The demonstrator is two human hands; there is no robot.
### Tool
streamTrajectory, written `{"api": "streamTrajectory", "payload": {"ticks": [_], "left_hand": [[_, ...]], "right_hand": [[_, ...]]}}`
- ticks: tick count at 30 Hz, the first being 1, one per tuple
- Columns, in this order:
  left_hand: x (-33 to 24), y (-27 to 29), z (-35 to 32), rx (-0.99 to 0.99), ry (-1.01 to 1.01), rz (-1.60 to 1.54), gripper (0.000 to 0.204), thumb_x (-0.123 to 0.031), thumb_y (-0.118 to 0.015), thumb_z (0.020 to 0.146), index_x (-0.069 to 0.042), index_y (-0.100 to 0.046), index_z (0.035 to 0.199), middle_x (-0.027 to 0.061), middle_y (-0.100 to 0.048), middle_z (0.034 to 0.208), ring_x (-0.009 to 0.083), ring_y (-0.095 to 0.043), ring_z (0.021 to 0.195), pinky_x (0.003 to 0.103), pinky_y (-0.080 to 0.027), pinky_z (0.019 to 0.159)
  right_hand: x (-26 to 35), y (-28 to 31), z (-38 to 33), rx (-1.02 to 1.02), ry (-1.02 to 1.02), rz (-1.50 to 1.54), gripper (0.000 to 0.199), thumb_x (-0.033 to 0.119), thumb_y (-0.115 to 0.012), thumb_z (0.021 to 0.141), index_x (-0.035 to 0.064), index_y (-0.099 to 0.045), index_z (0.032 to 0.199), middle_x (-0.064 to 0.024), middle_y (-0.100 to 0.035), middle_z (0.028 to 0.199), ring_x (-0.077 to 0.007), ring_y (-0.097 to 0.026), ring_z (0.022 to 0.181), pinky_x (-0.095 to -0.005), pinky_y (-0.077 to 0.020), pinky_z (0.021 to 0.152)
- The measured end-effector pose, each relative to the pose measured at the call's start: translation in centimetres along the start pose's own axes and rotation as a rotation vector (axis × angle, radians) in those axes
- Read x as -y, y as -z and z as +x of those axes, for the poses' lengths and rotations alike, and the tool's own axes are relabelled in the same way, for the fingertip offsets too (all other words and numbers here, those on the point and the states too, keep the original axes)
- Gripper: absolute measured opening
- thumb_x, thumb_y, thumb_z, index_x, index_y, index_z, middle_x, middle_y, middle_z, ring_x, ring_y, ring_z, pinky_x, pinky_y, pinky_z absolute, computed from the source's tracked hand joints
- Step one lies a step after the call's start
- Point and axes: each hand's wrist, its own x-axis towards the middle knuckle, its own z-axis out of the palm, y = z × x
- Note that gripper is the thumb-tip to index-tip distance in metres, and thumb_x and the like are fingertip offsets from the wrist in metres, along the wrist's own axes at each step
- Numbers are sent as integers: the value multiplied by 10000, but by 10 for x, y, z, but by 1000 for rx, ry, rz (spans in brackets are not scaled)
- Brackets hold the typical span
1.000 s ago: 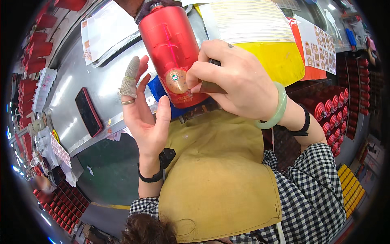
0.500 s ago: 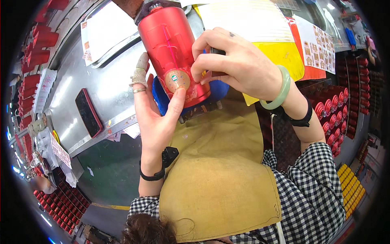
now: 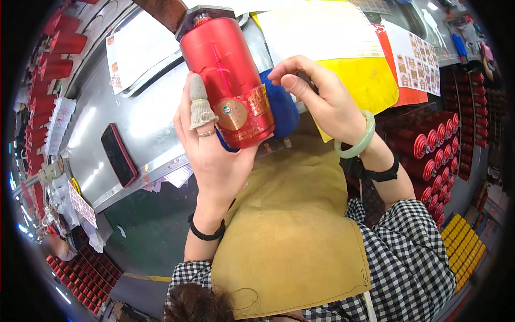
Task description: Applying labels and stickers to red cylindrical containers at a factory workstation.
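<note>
A red bottle (image 3: 217, 59) lies tilted in front of me, its neck end pointing away against a dark metal fitting (image 3: 201, 13). Near its base are a round tan sticker (image 3: 232, 114) and a small gold label (image 3: 258, 101) with dark markings. My left hand (image 3: 217, 169) grips the base end from the left, a cloth finger cover (image 3: 201, 107) on one finger. Its thumb is hidden under the bottle. To the right, apart from the bottle, my right hand (image 3: 330, 104) hovers with fingers loosely bent and nothing visible in them. A blue pad (image 3: 284, 110) sits beneath the bottle.
A phone (image 3: 119, 155) lies on the metal table (image 3: 86, 139) at left. White sheets (image 3: 145, 51) are behind it; a yellow folder (image 3: 362, 80) and a sticker sheet (image 3: 416, 59) are at right. Racked red bottles (image 3: 429, 145) stand low on the right.
My right hand has moved off the bottle to the right, uncovering the gold label. My left hand has shifted its grip, its thumb leaving the round sticker, and the bottle has turned slightly.
</note>
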Motion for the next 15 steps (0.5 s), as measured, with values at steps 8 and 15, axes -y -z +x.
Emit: {"api": "streamTrajectory", "payload": {"ticks": [8, 15], "left_hand": [[24, 12, -11, 205, 305, -385, 1267, -164, -976, 624, 56, -186, 1590, 185, -347, 1605, 280, -381, 1466, 393, -337, 1189], [29, 4, 4, 72, 398, -1111, 761, -104, -607, 1021, 44, -140, 1604, 211, -289, 1625, 269, -318, 1497, 399, -270, 1213]], "right_hand": [[-2, -18, 0, -24, -163, 275, 290, 279, -675, 1005, -2, -654, 1076, 17, -624, 892, -56, -503, 786, -221, -451, 726], [6, -25, 8, 10, -366, 224, 461, 375, -845, 857, 22, -583, 994, 37, -497, 801, -59, -451, 739, -221, -425, 648]]}}
